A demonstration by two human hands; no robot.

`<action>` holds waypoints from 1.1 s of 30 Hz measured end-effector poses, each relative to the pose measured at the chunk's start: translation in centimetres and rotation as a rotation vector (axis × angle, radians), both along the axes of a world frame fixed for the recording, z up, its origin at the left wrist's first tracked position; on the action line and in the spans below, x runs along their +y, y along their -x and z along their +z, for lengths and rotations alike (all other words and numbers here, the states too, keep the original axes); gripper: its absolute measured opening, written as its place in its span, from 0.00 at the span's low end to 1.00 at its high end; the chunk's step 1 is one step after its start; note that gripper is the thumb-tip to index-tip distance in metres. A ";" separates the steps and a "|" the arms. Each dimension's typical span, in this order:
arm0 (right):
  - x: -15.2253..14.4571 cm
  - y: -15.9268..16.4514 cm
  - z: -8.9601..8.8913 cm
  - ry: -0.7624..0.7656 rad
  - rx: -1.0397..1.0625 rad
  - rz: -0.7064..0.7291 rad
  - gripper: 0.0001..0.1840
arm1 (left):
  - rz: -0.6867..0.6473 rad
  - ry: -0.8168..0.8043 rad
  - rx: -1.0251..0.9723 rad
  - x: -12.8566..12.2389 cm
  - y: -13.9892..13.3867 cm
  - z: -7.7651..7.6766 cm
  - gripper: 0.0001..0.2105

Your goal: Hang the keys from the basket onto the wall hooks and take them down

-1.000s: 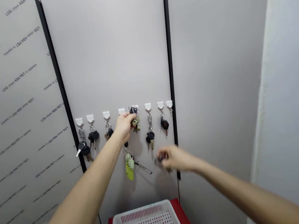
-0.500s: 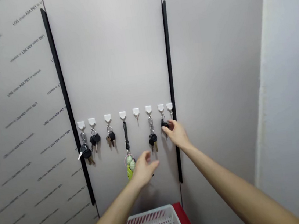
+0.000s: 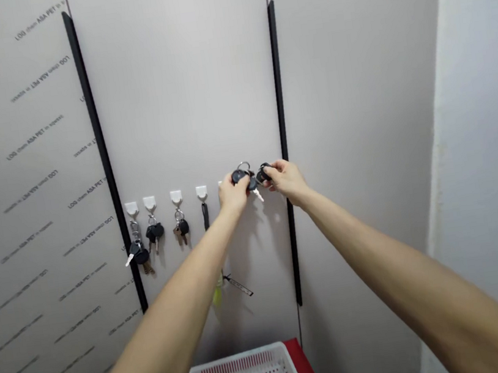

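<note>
Both my hands are raised in front of the grey door panel, close together at hook height. My left hand is closed on a bunch of keys with black heads; its metal ring points up and a silver key blade hangs below. Just to the right, my right hand pinches black-headed keys between thumb and fingers. The two bunches nearly touch, and I cannot tell whether they are linked. My hands cover the hooks on the right of the row.
White hooks run across the panel; key bunches hang from several on the left. A black strap hangs from another. Long black handles flank the panel. Below, a white perforated basket holds dark keys, on something red.
My left hand has risen from beside the green charm and is now closed on keys. My right hand has moved up slightly, with the black keys lifted from their hanging place.
</note>
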State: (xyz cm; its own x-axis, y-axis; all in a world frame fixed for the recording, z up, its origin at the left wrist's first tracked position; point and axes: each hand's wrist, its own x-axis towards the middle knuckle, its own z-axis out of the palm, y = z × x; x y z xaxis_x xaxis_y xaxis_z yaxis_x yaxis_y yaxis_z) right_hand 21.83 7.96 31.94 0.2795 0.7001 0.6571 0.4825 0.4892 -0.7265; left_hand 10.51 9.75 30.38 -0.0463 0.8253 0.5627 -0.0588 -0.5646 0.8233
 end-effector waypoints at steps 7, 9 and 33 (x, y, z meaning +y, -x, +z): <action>-2.6 -1.2 1.6 0.315 -0.252 -0.110 0.07 | -0.268 0.192 0.403 -2.5 2.7 -1.3 0.02; -2.5 -1.5 2.4 0.197 -0.174 -0.192 0.07 | -0.375 0.269 0.380 -3.7 3.6 -3.3 0.03; 0.5 18.7 -6.1 0.111 -0.381 0.069 0.20 | 0.936 -0.026 0.425 -1.3 19.2 -7.7 0.28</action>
State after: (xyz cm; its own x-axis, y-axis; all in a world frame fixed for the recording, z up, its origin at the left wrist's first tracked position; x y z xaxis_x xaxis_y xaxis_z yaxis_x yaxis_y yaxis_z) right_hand 3.12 8.43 25.80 -0.0197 0.7811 0.6241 0.6963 0.4586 -0.5521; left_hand -8.72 8.45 22.67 -0.4574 0.5482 0.7002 0.7075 -0.2527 0.6600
